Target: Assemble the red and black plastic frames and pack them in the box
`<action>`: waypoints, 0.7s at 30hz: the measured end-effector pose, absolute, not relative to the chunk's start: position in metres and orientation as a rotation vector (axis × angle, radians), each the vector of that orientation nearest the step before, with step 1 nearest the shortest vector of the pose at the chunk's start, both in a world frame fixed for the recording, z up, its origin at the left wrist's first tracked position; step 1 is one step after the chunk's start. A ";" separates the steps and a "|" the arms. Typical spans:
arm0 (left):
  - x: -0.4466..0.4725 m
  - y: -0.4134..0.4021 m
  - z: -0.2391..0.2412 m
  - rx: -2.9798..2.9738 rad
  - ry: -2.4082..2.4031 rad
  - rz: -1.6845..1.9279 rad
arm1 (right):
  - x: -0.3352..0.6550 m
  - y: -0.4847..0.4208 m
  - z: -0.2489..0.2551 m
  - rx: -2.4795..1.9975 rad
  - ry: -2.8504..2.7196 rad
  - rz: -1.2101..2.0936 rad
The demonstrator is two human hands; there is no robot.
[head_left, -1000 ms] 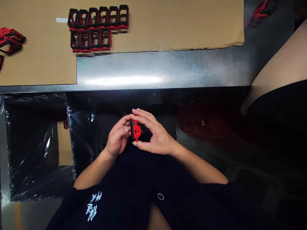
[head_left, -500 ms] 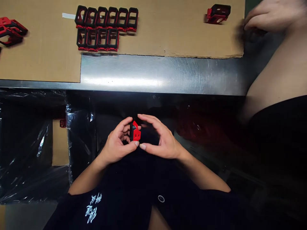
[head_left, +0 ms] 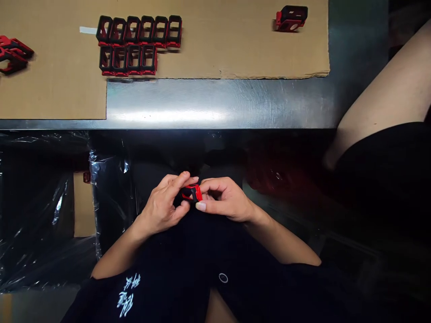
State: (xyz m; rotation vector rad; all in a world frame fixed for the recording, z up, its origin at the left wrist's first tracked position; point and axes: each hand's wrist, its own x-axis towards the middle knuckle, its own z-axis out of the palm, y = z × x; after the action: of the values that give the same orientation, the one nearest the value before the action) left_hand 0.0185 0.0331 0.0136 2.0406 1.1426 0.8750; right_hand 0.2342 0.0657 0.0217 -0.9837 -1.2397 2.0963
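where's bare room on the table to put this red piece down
Bare cardboard lies between the frame rows and the lone frame top right. The steel strip below it is free too. Crowded: the rows themselves and the pile far left.

Red-black plastic pc (head_left: 191,194) partly hidden by L hand (head_left: 161,208) & R hand (head_left: 225,199); red-black pile (head_left: 13,54) cut off at pic's left edge.

A black short-sleeved shirt (head_left: 175,278) bears white brush-style lettering (head_left: 126,296) and a small white ring (head_left: 223,277).
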 end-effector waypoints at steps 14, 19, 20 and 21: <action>0.020 0.024 0.015 1.602 1.252 0.833 | 0.229 0.062 0.014 -0.851 -1.765 1.455; 0.024 0.023 0.011 1.542 1.214 0.864 | 0.226 0.062 0.014 -0.826 -1.842 1.423; 0.024 0.023 0.010 1.531 1.206 0.881 | 0.226 0.063 0.015 -0.826 -1.850 1.409; 0.024 0.022 0.008 1.525 1.198 0.900 | 0.226 0.063 0.015 -0.824 -1.855 1.392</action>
State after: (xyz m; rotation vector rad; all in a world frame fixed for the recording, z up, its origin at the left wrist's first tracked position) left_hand 0.0238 0.0225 0.0084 1.5249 1.1979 0.8999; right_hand 0.2256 0.0628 0.0153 -0.8237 -1.8553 1.3924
